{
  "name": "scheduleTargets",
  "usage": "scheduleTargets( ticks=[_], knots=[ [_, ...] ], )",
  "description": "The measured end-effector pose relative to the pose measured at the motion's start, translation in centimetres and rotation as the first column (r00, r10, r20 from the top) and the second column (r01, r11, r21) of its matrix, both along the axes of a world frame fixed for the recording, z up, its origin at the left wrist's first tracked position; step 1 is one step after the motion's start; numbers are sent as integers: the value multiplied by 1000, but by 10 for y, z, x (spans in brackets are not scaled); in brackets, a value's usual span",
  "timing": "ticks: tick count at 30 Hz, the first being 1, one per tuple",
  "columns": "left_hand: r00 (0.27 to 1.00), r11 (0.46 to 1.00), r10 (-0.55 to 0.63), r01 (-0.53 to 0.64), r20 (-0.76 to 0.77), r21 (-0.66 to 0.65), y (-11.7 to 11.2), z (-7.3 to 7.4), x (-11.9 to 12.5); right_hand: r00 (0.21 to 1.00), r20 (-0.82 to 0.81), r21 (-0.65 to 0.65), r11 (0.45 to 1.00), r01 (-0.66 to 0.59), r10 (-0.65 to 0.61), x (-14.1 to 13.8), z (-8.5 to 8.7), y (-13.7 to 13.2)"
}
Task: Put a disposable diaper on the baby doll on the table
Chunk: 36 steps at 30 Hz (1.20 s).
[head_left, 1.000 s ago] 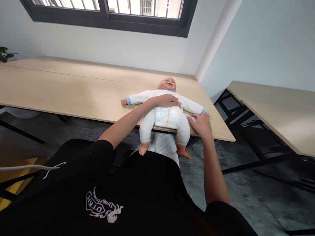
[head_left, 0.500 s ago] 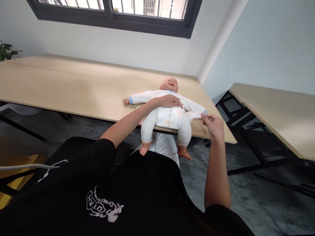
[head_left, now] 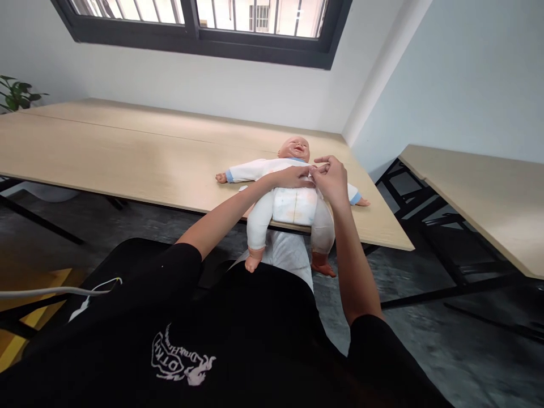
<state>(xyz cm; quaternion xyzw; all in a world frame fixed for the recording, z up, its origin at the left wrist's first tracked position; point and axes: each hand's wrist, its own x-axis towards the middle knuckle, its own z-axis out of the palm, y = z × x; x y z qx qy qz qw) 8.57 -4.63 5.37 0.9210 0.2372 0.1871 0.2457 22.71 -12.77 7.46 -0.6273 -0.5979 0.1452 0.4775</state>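
Observation:
A baby doll [head_left: 294, 148] lies on its back near the table's front edge, its legs hanging over the side. It wears a white shirt [head_left: 251, 169] with blue cuffs and collar, and a white diaper [head_left: 294, 205]. Across the doll's chest rests my left hand [head_left: 293, 177], its fingers bent on the shirt front. My right hand [head_left: 332, 179] meets it there, thumb and forefinger pinched on the shirt's fabric, other fingers raised. The fingertips of both hands nearly touch. The cloth between them is mostly hidden.
The long wooden table [head_left: 127, 153] runs left along the wall below a barred window [head_left: 259, 17]. A second table [head_left: 476, 192] stands at the right, past a gap. A grey cable [head_left: 51, 292] crosses at lower left; a plant [head_left: 19, 96] is at far left.
My right hand has let go of the doll's sleeve cuff at the right and moved left to the chest. The doll's hand now shows there. My left hand stays on the chest, its fingers more bent.

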Motion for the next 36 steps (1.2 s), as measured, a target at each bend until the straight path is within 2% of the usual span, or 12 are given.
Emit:
scheduleTargets(
  ticks=[4, 10, 17, 25, 28, 31, 33, 34, 36],
  knots=[
    [966, 985, -103, 132, 236, -111, 8, -8, -3, 979, 181, 52, 995, 86, -94, -14, -3, -5],
    [875, 946, 0, 157, 483, -285, 27, -23, -2, 950, 294, 29, 995, 97, -102, -34, -10, -8],
    [817, 862, 76, 234, 571, -449, 25, -23, -1, 895, 443, -37, 996, 77, -53, -39, -6, -17],
    [779, 843, 194, 179, 597, -507, 16, -23, -4, 883, 470, -42, 999, 13, 8, -35, -16, -15],
    [784, 861, 225, 119, 579, -495, 17, -21, -3, 907, 419, 0, 999, -49, 45, -34, -23, -16],
    [762, 932, 241, -8, 601, -363, 15, -15, -6, 929, 353, 16, 992, -123, 109, -31, -29, -18],
    [736, 956, 272, -134, 621, -260, 8, -13, -14, 933, 324, 17, 985, -172, 157, -29, -32, -20],
    [722, 953, 301, -206, 623, -221, 2, -13, -21, 933, 313, 24, 980, -197, 180, -28, -34, -21],
    [692, 909, 398, -388, 602, -155, -13, -18, -39, 931, 290, 57, 967, -248, 222, -26, -36, -23]
  ],
)
